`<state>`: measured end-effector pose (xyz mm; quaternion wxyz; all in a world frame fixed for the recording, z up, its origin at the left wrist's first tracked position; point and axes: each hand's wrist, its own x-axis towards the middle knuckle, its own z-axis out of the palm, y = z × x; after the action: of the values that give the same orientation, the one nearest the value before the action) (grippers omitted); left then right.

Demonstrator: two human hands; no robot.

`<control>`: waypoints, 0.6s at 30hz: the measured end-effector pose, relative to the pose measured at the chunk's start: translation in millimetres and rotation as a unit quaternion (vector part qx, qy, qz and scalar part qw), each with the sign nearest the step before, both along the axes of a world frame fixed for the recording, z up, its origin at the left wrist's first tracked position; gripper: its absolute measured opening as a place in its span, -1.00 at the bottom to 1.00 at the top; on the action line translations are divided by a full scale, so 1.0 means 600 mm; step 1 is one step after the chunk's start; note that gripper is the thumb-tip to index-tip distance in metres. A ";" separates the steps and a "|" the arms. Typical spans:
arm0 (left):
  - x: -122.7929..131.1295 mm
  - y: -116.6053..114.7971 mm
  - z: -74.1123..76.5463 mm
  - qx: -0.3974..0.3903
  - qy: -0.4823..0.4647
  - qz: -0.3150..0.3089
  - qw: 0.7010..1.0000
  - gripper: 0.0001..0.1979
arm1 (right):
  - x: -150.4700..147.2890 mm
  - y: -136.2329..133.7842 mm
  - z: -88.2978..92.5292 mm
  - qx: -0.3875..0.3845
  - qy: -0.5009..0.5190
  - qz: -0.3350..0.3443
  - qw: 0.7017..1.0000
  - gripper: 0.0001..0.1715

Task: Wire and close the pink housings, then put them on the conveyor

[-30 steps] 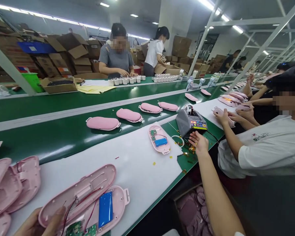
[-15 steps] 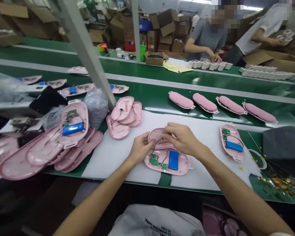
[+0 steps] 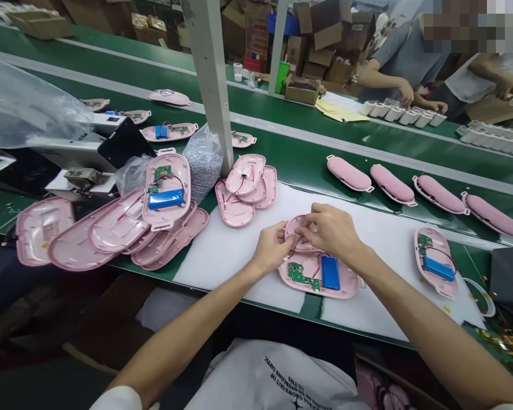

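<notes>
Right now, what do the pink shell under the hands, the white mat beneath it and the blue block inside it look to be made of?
Pink shell: moulded plastic, likely; smooth, slightly glossy, thin rigid rim.
White mat: soft foam sheet, probably; matte, cut edges.
Blue block: seemingly a battery in shiny blue wrap, with wires attached.
Both the left hand and right hand pinch a second pink half-shell.

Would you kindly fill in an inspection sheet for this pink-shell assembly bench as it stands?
Surface: white mat on green bench.
Job's things: open pink shell with blue battery and green board; second shell half tilted above it.
Clutter: stacked pink shells; bag of small grey parts; another open shell at right.
Grippers: left hand and right hand both grip the shell half.
Cables: red and black wires join the two halves.
Surroundings: closed pink units on conveyor; co-workers opposite; cardboard boxes.
</notes>
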<state>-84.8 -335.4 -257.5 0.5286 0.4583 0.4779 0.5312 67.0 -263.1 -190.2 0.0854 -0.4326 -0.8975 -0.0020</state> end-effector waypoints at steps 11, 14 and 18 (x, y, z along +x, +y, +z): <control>-0.008 -0.012 0.015 0.137 0.198 -0.046 0.969 -0.77 | 0.075 -0.038 0.005 0.002 0.149 0.079 0.986 -0.84; -0.030 -0.034 0.044 0.221 0.282 -0.189 0.914 -0.63 | 0.094 -0.110 -0.020 0.060 0.118 0.125 0.983 -0.89; -0.082 -0.018 0.131 0.257 0.427 -0.378 0.780 -0.29 | 0.106 -0.166 -0.077 -0.039 0.075 0.090 0.992 -0.11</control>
<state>-133.9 -346.4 -178.9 0.2915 0.9009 0.2889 0.1412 130.5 -362.8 -236.3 0.1351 -0.3519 -0.9233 0.0736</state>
